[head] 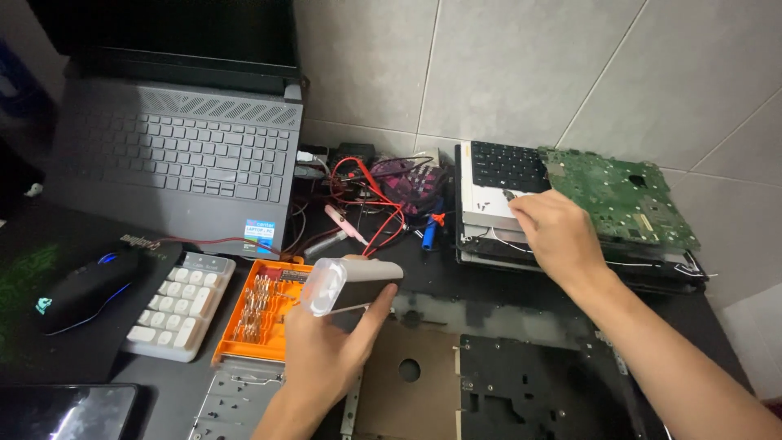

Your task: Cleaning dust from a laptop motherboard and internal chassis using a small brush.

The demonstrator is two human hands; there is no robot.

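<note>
My left hand (pixel 326 342) grips a grey box (pixel 350 285) near the orange bit tray (pixel 244 330), while my right hand's (pixel 558 236) fingers pinch at the far stacked laptop parts (pixel 489 204).

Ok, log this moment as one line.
left hand: holds grey case | right hand: on stacked laptop parts | orange bit tray: beside case

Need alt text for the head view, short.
Seen from above, a person's left hand holds a clear-capped grey case over an orange screwdriver bit tray, while the right hand reaches to a stack of laptop parts topped by a green circuit board. An open grey laptop, mouse and white keypad sit left.
</note>
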